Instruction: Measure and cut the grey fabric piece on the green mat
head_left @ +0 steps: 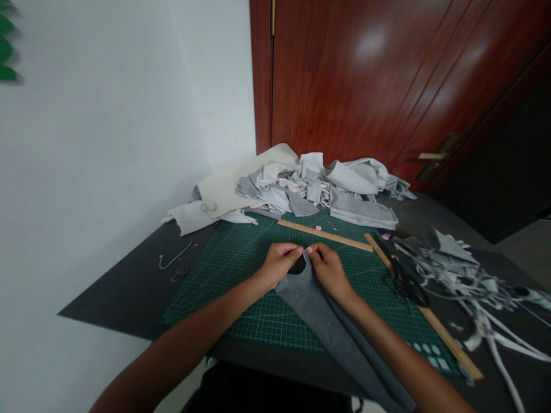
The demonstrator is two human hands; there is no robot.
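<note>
A long piece of dark grey fabric (321, 312) runs from my fingertips down across the mat and over the table's front edge. Its far end has a rounded opening, with a darker inside showing. My left hand (278, 263) pinches the left side of that opening between thumb and fingers. Right beside it, my right hand (329, 269) pinches the other side, the two sets of fingertips almost touching. Under both hands lies a green cutting mat (202, 292) with a printed grid.
Grey and white fabric pieces (275, 189) are heaped at the back by the door (344, 80). One wooden ruler (325, 233) lies behind my hands, another ruler (447, 338) to the right. Black scissors (407, 284) rest near fabric strips (456, 264). A cord (174, 258) lies left.
</note>
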